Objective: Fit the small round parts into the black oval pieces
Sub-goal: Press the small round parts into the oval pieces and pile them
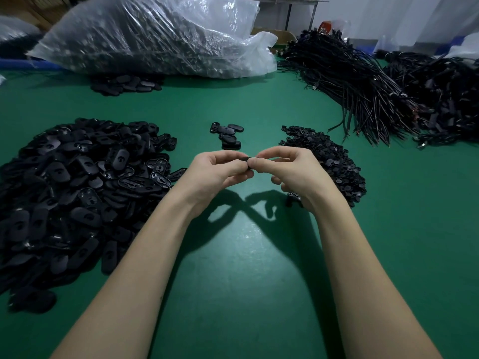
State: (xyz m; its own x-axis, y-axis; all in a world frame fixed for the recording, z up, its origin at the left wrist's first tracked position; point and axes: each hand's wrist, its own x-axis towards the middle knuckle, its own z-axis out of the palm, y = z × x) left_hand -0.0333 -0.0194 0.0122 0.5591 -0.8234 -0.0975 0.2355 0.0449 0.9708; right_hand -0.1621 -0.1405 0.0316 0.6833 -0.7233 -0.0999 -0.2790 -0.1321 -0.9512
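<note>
Oval piece (pixel 251 160) sits between both hands — left (pixel 219 169) and right (pixel 290 169) fingertips pinching its ends.

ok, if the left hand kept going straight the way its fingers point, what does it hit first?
The right hand: the left hand points right at it, both pinching one small black piece between them. Depth hardly matters; their fingertips nearly touch.

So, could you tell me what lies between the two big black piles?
In the head view, both hands pinch one black piece there, over green table.
</note>
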